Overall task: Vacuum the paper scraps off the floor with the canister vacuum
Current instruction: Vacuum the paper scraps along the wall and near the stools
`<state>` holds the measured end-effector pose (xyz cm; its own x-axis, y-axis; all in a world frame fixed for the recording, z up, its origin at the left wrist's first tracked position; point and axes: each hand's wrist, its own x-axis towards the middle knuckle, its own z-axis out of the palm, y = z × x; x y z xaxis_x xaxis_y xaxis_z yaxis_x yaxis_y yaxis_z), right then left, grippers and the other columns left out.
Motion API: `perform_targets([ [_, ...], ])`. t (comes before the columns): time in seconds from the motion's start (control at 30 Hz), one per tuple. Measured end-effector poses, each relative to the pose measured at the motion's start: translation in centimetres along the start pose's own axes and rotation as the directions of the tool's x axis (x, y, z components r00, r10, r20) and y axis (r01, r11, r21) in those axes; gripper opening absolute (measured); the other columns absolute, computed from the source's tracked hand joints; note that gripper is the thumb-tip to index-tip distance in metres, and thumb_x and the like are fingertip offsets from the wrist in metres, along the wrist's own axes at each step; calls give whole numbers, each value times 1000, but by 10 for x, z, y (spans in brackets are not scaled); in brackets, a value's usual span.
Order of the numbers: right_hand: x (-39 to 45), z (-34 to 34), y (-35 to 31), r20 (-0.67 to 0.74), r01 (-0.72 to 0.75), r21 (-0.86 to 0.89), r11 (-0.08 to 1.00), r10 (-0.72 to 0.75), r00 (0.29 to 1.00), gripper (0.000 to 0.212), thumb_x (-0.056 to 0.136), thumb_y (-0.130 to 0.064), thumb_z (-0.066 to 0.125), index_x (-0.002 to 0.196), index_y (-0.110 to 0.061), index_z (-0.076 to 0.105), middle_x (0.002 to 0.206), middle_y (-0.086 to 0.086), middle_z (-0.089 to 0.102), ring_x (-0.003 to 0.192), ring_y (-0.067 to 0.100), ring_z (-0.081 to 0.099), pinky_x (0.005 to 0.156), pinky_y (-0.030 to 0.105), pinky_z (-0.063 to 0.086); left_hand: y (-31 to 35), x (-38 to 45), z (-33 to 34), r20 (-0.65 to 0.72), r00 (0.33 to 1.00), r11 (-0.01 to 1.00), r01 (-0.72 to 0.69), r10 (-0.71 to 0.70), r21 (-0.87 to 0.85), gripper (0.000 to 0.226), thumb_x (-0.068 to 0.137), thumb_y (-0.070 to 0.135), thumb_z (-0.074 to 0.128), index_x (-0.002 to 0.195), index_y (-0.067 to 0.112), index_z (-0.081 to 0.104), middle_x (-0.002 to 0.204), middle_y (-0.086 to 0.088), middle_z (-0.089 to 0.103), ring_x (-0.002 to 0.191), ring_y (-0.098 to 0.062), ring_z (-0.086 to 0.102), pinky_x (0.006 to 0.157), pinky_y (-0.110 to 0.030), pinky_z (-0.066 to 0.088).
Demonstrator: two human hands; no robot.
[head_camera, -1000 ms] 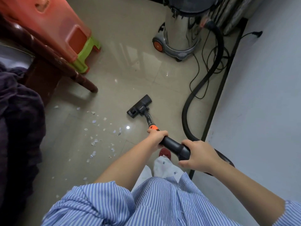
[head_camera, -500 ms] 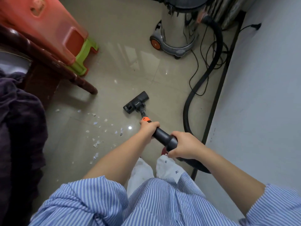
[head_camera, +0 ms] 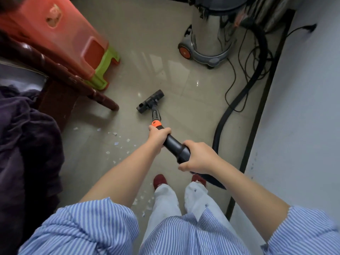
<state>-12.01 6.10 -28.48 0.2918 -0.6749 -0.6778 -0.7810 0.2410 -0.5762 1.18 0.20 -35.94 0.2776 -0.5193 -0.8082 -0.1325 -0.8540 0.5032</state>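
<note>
— Along the left edge, what's crowding me?

— I have a dark wooden furniture leg [head_camera: 103, 100] slanting down to the floor, with a red plastic stool [head_camera: 60, 37] stacked over a green stool [head_camera: 103, 74] behind it, and dark cloth [head_camera: 27, 144] heaped at the far left. On my right a pale wall [head_camera: 303, 107] runs close, with a dark skirting strip at its foot.

— And the wand?

— My left hand [head_camera: 158, 137] is wrapped round the black wand [head_camera: 174, 148] just below its orange collar [head_camera: 156, 124]; my right hand [head_camera: 198, 157] clasps the thicker end nearer me. Its long axis runs from my right hand up and slightly left to the floor head [head_camera: 150, 103], which sits flat on the tiles, turned crosswise, well clear of the furniture leg.

— The scraps?

— Paper scraps [head_camera: 117, 142] lie left of the wand, more by my left foot [head_camera: 160, 181]; my forearm hides some.

— The canister?

— The steel canister vacuum [head_camera: 211, 37] stands ahead, its top cut off. The black hose [head_camera: 239, 100] loops down the wall side, and a thin cord [head_camera: 233, 80] tangles beside it.
</note>
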Motion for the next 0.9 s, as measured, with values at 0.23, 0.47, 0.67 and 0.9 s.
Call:
perform_targets([
  [0.23, 27, 11, 20, 32, -43, 80, 996, 41, 999, 40, 73, -26, 70, 106, -14, 50, 91, 6, 63, 72, 22, 58, 69, 36, 52, -7, 27, 13, -2, 999, 997, 48, -48, 65, 42, 85, 7, 56, 120, 9, 32, 104, -12, 42, 88, -26, 48, 59, -27, 44],
  [0.47, -5, 10, 49, 88, -63, 13, 998, 62, 994, 44, 74, -31, 68, 112, -19, 48, 94, 2, 60, 79, 19, 61, 74, 36, 54, -33, 6, 38, 61, 994, 994, 85, -89, 67, 39, 84, 7, 55, 111, 11, 28, 103, -11, 41, 87, -25, 48, 60, -27, 45],
  [0.67, -16, 11, 65, 97, -55, 3, 999, 54, 994, 45, 70, -32, 71, 109, -21, 50, 90, 0, 63, 73, 17, 63, 70, 36, 54, -44, -8, 48, 99, 988, 992, 111, -117, 63, 61, 86, 6, 55, 136, 4, 22, 85, -3, 41, 70, -15, 47, 57, -24, 46],
  [0.9, -18, 32, 101, 136, -42, 0, 999, 42, 990, 46, 68, -31, 72, 108, -25, 50, 92, -5, 61, 80, 14, 60, 69, 28, 50, -55, -14, 61, 186, 955, 968, 205, -231, 145, 67, 90, 6, 54, 141, 7, 10, 107, -10, 41, 92, -21, 49, 64, -29, 49],
])
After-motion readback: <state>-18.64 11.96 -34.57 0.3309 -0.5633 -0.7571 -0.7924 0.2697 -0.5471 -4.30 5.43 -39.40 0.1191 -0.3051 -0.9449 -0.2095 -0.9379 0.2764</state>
